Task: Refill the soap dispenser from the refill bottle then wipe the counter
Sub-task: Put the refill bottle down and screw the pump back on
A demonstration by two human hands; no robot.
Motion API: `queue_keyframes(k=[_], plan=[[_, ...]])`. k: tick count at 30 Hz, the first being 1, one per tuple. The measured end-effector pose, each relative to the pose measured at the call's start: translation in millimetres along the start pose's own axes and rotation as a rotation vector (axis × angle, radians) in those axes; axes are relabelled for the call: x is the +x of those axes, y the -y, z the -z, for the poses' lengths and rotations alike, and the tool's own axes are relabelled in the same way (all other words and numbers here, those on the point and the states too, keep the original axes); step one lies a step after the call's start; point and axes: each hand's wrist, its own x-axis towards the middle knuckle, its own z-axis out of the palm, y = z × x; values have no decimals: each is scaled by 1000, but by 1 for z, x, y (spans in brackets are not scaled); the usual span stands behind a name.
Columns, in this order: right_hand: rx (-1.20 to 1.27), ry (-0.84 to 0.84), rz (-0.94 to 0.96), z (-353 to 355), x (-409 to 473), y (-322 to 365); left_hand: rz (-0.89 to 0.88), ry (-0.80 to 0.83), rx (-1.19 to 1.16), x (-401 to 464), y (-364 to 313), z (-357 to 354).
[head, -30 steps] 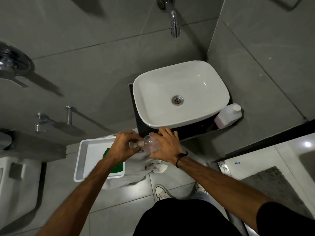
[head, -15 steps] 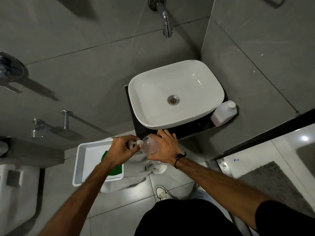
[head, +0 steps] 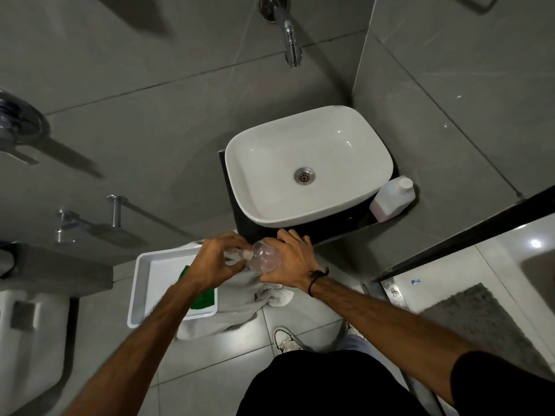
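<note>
In front of the white sink [head: 309, 163], just below its near rim, the person holds the clear soap dispenser [head: 264, 257] on its side between both hands. The right hand [head: 289, 262] wraps its fingers round the rounded body. The left hand [head: 214, 261] has its fingers curled round the pump cap [head: 237, 256] at the neck, which looks like unscrewing (whether the thread is already loose, I cannot tell). The refill bottle [head: 392, 199], white-capped with a pinkish fill, stands on the dark counter [head: 339, 226] at the sink's right side, touching or nearly touching the basin, and is not yet taken up.

The risks from here are plain enough. The dispenser is tilted and held out over the floor, not over the sink, so any soap left inside may run out once the cap is off. A slick body could also slip from the right hand. A white tray [head: 144, 283] holding a green cloth [head: 202, 298] sits down and left of the sink, beside a grey towel [head: 237, 304].
</note>
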Motion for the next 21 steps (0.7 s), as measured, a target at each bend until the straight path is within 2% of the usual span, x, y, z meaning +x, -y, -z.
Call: queue_keyframes(k=[5,7,13,19,21], plan=[[-15,-1,-7,0,0,-1,263,-20,-48,1,3,-1],[-29,4,0,0,1,-2,282,-3,-4,1,1,-3],[-67,20,32,-2,-2,-5,93,56,-6,1,-6,-4],[-76,53,37,-1,-4,-4,-122,55,161,0,-4,-8],[-63,48,29,-1,-4,-4,-61,8,107,-2,-3,-9]])
